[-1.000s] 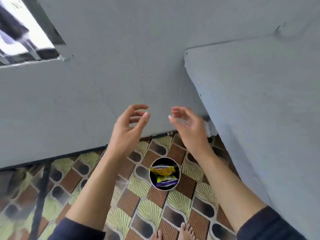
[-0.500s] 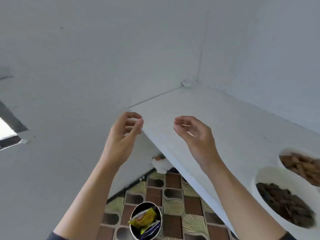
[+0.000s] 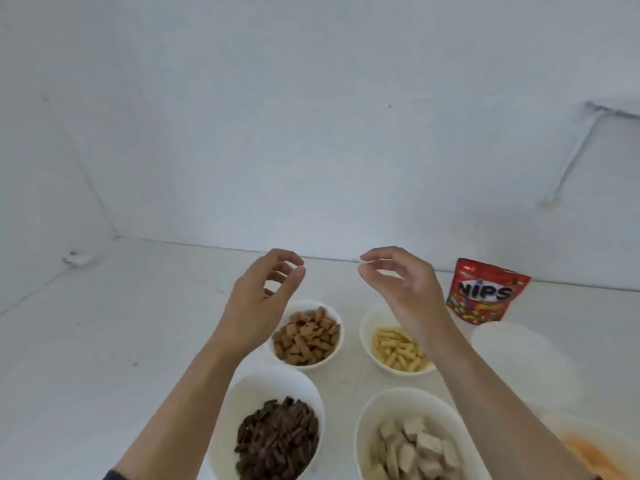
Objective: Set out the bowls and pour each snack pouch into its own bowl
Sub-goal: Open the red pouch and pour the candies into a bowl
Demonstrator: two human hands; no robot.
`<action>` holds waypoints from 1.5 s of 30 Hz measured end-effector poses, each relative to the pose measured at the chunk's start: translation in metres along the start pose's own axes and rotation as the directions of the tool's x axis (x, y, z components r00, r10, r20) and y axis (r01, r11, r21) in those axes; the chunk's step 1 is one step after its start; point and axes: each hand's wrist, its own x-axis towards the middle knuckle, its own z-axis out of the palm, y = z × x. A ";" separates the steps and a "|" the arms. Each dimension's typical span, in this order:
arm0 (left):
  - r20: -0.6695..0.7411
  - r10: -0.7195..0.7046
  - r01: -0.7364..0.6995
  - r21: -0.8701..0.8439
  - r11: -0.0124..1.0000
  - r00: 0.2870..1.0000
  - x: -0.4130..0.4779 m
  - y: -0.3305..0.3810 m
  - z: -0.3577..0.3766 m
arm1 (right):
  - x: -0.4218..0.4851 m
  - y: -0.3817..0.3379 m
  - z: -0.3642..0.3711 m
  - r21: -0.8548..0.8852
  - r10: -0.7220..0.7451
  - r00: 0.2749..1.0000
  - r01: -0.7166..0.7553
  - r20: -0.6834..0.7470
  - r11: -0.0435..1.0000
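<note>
A: The red pouch [image 3: 487, 292] stands up tall at the right of the frame, by the wall, just past the empty bowl [image 3: 519, 355].

B: Which hand is closer?

A: The right hand [image 3: 401, 292]. The pouch is just to its right. The left hand [image 3: 263, 306] is far over, above the bowl of brown bits [image 3: 306, 336].

B: Are the hands holding anything?

A: No. Both are half curled, with nothing in them.

B: What else is there?

A: A bowl of yellow sticks [image 3: 394, 344], a bowl of dark pieces [image 3: 273, 424], a bowl of pale cubes [image 3: 412, 441].

B: What changed?

A: A moment ago we saw the floor and a bin with wrappers. Now we see the white counter [image 3: 138, 327] and the bowls.
</note>
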 end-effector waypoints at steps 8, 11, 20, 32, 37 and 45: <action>0.276 0.121 -0.116 -0.032 0.993 0.954 0.088 0.027 0.168 | 0.042 0.052 -0.156 -0.223 -0.009 0.965 -0.052 -0.261 0.973; 0.362 0.142 -0.162 0.027 0.986 0.921 0.114 0.022 0.227 | 0.056 0.075 -0.198 -0.308 0.027 0.946 -0.132 -0.323 0.942; 0.501 0.091 -0.112 0.011 0.994 0.861 0.151 0.001 0.325 | 0.070 0.146 -0.239 -0.385 0.184 0.917 -0.322 -0.353 0.865; 0.320 0.250 -0.249 -0.044 0.967 0.914 0.173 0.031 0.290 | 0.094 0.113 -0.212 -0.395 0.039 0.941 -0.178 -0.335 0.901; 0.157 0.311 -0.311 -0.025 0.950 0.937 0.176 0.061 0.209 | 0.116 0.053 -0.168 -0.317 -0.097 0.960 0.009 -0.262 0.948; -0.090 0.246 -0.233 0.135 0.963 0.965 0.135 0.045 0.037 | 0.132 -0.006 -0.029 -0.122 -0.182 0.982 0.186 0.043 0.975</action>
